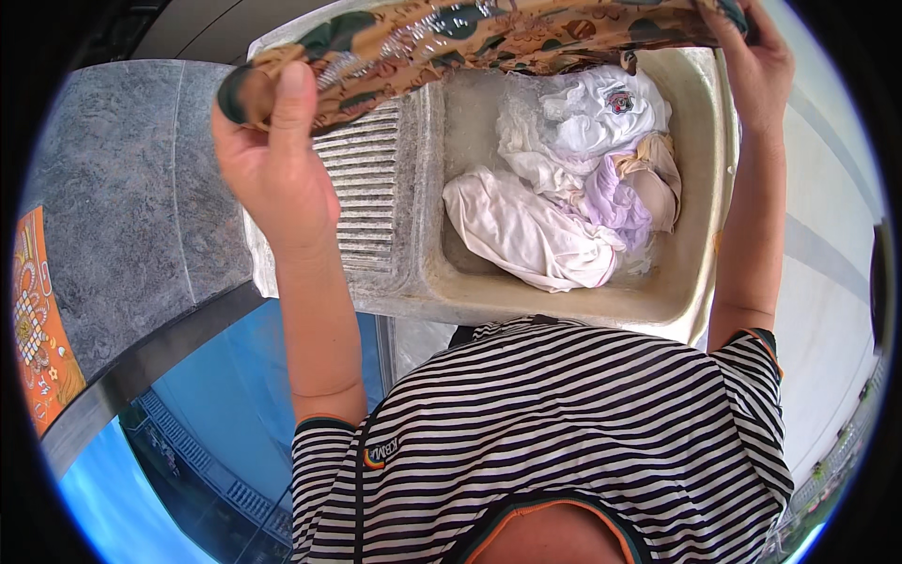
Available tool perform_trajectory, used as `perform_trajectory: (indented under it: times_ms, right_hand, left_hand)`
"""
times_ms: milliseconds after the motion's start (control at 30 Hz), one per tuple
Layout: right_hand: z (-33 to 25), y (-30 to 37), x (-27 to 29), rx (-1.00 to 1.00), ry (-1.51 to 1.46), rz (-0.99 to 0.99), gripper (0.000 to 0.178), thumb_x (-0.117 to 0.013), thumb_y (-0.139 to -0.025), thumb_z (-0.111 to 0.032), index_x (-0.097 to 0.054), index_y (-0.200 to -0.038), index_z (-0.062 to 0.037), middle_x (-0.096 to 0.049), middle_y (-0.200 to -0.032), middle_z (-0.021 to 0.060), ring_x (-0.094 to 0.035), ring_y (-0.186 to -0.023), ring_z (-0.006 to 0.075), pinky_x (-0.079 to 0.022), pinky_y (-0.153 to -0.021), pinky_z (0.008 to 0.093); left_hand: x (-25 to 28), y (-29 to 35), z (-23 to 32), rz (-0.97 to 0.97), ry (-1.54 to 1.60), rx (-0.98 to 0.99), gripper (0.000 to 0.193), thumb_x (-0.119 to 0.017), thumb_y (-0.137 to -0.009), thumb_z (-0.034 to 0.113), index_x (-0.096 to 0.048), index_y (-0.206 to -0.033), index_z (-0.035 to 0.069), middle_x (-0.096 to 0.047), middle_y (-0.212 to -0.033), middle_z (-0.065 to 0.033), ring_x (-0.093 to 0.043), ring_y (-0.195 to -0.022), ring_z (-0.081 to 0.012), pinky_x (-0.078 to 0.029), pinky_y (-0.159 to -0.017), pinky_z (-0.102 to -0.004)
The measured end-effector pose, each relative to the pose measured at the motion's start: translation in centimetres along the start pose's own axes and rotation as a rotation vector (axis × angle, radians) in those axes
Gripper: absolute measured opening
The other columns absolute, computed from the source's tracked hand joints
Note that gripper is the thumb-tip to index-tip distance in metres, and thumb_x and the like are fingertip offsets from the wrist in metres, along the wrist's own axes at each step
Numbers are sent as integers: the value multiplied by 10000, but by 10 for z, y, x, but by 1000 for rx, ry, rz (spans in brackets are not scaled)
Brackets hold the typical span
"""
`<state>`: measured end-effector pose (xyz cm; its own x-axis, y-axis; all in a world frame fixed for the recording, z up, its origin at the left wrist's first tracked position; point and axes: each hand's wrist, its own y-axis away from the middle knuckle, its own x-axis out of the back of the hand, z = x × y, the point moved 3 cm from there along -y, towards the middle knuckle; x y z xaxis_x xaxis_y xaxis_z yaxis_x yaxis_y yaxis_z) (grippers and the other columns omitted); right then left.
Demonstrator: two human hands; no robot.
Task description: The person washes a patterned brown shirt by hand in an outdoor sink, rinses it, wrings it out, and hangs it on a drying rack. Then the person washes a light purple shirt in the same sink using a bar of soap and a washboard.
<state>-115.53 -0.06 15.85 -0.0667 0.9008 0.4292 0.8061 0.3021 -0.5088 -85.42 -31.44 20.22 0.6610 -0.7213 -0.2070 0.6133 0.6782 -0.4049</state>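
Patterned cloth (526,38) stretched between left grip (277,174), right grip (759,66), above basin (564,303).

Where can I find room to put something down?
The gray counter, between the orange patterned item and ribbed washboard, has bare room. The washboard's front ridges look bare too. The basin is mostly crowded with clothes; left hand and right hand hold patterned cloth.

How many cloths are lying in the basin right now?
4 I can tell apart: white cloth, far side; lilac cloth, right of centre; beige cloth, right of the lilac; pinkish-white cloth, near side. Bunched folds may hide more. Not counted: the held patterned cloth.
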Motion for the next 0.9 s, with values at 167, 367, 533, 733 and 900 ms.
perform_trajectory:
  times_ms: [167, 367, 533, 733, 900]
  right_hand:
    - [28, 176, -58, -126, 151, -904, 219, -792, -731, -86, -685, -914, -28, -617, -850, 126, -652, -815, 299, -513, -738, 389]
    - [46, 184, -114, 33, 358, -741, 624, -788, -772, -224, -556, -1345, -146, -542, -1361, 143, -519, -1230, 358, -457, -1011, 445]
    - [93, 227, -179, 75, 721, -741, 741, -704, -845, -443, -422, -1474, -169, -391, -1514, 155, -327, -1409, 376, -290, -1124, 570]
    - [57, 235, -145, -240, 184, -1284, 535, -727, -854, -349, -595, -1319, -121, -583, -1324, 148, -548, -1214, 350, -446, -1024, 436]
    - [77, 207, -198, -166, 472, -652, 440, -676, -871, -205, -595, -1292, -105, -574, -1263, 147, -537, -1167, 363, -491, -917, 457]
  left_hand:
    - [30, 130, -97, -685, -731, 424, 331, -813, -794, 130, -635, -1009, -46, -596, -1011, -102, -622, -877, -260, -502, -795, -336]
    - [-2, 151, -161, -1105, -1257, 268, 547, -799, -774, 425, -657, -1178, 85, -496, -1386, -152, -379, -1362, -339, -359, -1039, -525]
    - [-3, 155, -259, -1025, -1270, 304, 735, -697, -879, 448, -410, -1473, 125, -375, -1509, -168, -360, -1397, -355, -335, -1108, -485]
    - [14, 146, -212, -1334, -1194, 896, 641, -625, -928, 493, -504, -1412, 91, -497, -1410, -186, -499, -1296, -356, -418, -1050, -445]
    - [1, 106, -273, -676, -1199, 335, 627, -653, -931, 371, -428, -1459, 118, -451, -1434, -174, -474, -1296, -363, -419, -1066, -441]
